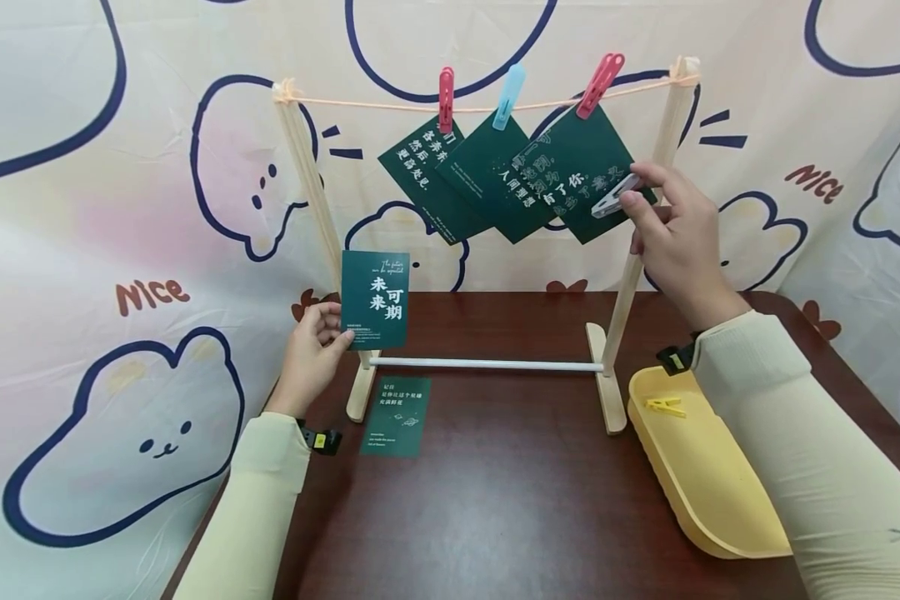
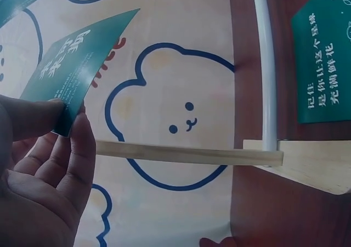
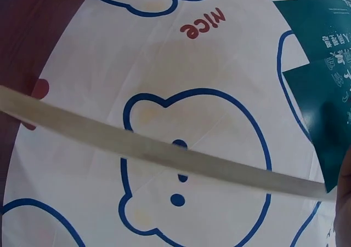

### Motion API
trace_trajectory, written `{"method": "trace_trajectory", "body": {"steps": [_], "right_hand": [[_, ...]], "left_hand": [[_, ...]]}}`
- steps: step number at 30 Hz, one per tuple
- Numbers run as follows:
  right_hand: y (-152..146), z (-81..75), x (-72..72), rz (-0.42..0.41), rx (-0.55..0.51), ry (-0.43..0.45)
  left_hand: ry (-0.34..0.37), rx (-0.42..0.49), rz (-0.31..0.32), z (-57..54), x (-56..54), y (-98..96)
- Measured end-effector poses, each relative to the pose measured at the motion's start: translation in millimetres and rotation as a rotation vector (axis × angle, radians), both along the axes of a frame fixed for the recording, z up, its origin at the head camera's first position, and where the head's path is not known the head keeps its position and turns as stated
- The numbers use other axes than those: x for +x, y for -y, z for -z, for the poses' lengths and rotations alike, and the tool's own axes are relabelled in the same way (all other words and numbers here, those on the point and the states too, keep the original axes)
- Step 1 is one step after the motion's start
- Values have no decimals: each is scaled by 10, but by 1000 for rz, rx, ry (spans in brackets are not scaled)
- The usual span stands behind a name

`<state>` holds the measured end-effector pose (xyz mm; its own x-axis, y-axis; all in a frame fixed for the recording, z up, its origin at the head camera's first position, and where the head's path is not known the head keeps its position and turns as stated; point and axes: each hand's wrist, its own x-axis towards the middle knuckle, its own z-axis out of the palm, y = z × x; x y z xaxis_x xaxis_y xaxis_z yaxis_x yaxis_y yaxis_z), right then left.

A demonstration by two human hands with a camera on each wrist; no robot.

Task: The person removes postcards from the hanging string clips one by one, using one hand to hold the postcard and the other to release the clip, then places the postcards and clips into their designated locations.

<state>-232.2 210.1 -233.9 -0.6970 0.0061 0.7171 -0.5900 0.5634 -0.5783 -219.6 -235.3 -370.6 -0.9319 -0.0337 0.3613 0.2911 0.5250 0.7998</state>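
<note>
My left hand (image 1: pixel 317 354) pinches a dark green card (image 1: pixel 375 292) by its lower left corner, printed with white characters. In the left wrist view the card (image 2: pixel 77 61) sits between thumb and fingers. A pale grey clothespin (image 1: pixel 613 198) is pinched between thumb and fingers of my right hand (image 1: pixel 678 225), overlapping the lower right of a hanging card (image 1: pixel 581 179). That card hangs from the string (image 1: pixel 390 106) by a red clothespin (image 1: pixel 600 86). Beside it hang two more green cards, held by a blue clothespin (image 1: pixel 508 97) and another red clothespin (image 1: pixel 446 100).
A wooden frame (image 1: pixel 317 192) with a white crossbar (image 1: pixel 487 364) stands on the dark table (image 1: pixel 495 500). Another green card (image 1: pixel 396 417) lies by its left foot. At the right, a yellow basket (image 1: pixel 693 467) contains a yellow clothespin (image 1: pixel 666 407). A patterned cloth (image 1: pixel 150 208) hangs behind.
</note>
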Motion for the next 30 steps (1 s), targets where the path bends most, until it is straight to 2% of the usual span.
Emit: {"method": "trace_trajectory", "body": {"steps": [13, 19, 30], "right_hand": [[-212, 91, 46, 48, -4, 42], [-317, 159, 84, 92, -9, 57], [-459, 289, 106, 117, -5, 89]], "left_hand": [[3, 2, 16, 55, 78, 60], [23, -3, 11, 70, 104, 52], [59, -18, 20, 130, 179, 74]]}}
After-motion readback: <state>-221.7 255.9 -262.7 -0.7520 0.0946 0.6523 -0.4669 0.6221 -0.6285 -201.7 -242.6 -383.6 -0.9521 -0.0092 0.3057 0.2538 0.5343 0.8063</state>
